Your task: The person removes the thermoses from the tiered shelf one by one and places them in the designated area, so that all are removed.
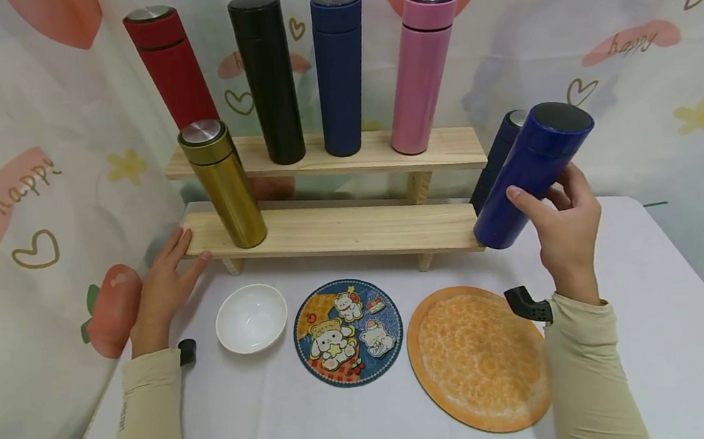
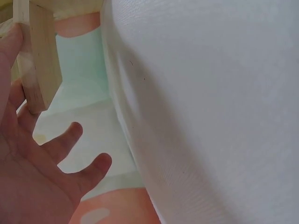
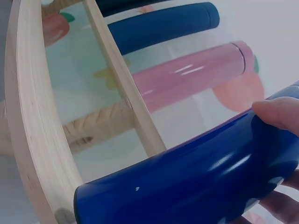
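In the head view, I am watching the right hand (image 1: 568, 225) gripping the bright blue bottle (image 1: 528, 179), thumb pressing one side and fingers wrapping round the other; the bottle is leaning, its base hanging at the right end of the lower shelf (image 1: 353, 230). A dark blue bottle (image 1: 495, 158) is showing partly behind it. The left hand (image 1: 166, 289) is resting at that shelf's left end, its fingers spreading apart, and the gold bottle (image 1: 226, 190) is standing just beside it. On the upper shelf (image 1: 377, 149), I am seeing the black bottle (image 1: 266, 78), navy bottle (image 1: 341, 70) and pink bottle (image 1: 423, 76) standing in a row, with the red bottle (image 1: 171, 67) rising at the left, its base hiding behind the gold one. On the table (image 1: 252, 437) in front, a white bowl (image 1: 251, 319), a cartoon mat (image 1: 348, 334) and an orange mat (image 1: 479, 360) are lying side by side. In the left wrist view, I am finding the left hand touching the wood, its lower fingers reaching out loosely. In the right wrist view, the right hand is clamping the bright blue bottle, whose base is overlapping the lower shelf's end; I am not managing to tell whether they are touching.
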`<state>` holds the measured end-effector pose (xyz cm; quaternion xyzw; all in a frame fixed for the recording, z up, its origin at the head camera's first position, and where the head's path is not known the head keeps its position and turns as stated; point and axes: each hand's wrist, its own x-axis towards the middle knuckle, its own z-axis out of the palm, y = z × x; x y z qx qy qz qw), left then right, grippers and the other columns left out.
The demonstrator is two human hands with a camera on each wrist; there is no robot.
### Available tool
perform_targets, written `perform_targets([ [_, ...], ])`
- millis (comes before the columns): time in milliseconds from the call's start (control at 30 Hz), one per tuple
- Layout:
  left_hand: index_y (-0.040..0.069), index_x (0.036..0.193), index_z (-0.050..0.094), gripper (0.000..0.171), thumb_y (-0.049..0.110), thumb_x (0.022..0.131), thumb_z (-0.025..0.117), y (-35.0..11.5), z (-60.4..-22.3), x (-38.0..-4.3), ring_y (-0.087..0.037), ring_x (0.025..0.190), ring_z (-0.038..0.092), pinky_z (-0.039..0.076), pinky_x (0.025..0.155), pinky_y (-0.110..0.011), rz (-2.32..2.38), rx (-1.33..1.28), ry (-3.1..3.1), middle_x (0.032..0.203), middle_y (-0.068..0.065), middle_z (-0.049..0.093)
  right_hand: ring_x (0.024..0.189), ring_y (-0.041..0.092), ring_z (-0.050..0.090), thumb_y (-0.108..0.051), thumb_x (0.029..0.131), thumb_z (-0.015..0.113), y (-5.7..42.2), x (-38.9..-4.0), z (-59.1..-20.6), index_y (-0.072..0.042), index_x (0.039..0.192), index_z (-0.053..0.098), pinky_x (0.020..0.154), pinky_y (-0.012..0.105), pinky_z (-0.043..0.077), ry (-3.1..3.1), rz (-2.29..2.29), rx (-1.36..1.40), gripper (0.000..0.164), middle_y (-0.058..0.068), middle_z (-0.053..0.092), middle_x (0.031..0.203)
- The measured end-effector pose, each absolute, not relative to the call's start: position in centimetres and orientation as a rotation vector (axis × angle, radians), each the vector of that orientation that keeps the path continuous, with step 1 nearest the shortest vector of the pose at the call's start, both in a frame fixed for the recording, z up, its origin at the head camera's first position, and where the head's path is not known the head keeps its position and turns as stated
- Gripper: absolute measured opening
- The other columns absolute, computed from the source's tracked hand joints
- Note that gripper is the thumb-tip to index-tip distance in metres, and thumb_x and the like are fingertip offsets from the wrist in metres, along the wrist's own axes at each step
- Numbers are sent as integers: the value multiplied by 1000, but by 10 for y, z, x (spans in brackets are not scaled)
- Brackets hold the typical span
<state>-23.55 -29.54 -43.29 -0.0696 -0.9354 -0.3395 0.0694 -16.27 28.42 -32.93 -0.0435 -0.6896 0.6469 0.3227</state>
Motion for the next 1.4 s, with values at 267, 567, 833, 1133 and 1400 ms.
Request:
perform_targets([
  [267,9,169,30,79,51,109,59,-295,-432,-235,-46,159,21,22,122,-70,-1023,-205,-2823,177,-13,21,114,24,64,-2,85,86,297,-164,-331,-16,147,66,106,37,52,-1802,1655,-155,67,8,66,138],
  [567,10,169,31,79,52,109,60,-295,-432,-233,-45,159,22,23,121,-70,-1021,-202,-2823,177,-13,21,109,21,65,0,83,87,313,-169,-337,-16,145,68,98,32,52,-1769,1650,-207,67,7,67,135],
  [833,10,169,30,79,53,109,59,-295,-432,-234,-46,159,22,22,121,-70,-1017,-200,-2825,177,-13,21,115,23,65,-2,85,88,329,-172,-347,-18,146,67,110,37,49,-1769,1656,-248,67,8,66,138],
  [1133,9,169,29,80,52,109,59,-295,-433,-234,-46,159,21,22,122,-70,-1036,-203,-2831,177,-14,20,120,23,64,-6,88,86,348,-181,-359,-20,149,64,114,38,47,-1835,1603,-278,67,8,64,142],
  [1400,11,170,28,80,52,109,59,-297,-432,-235,-45,160,19,21,122,-70,-1037,-212,-2832,178,-13,19,115,22,66,-3,86,87,358,-192,-367,-18,148,66,112,34,48,-1777,1674,-281,67,8,65,140],
])
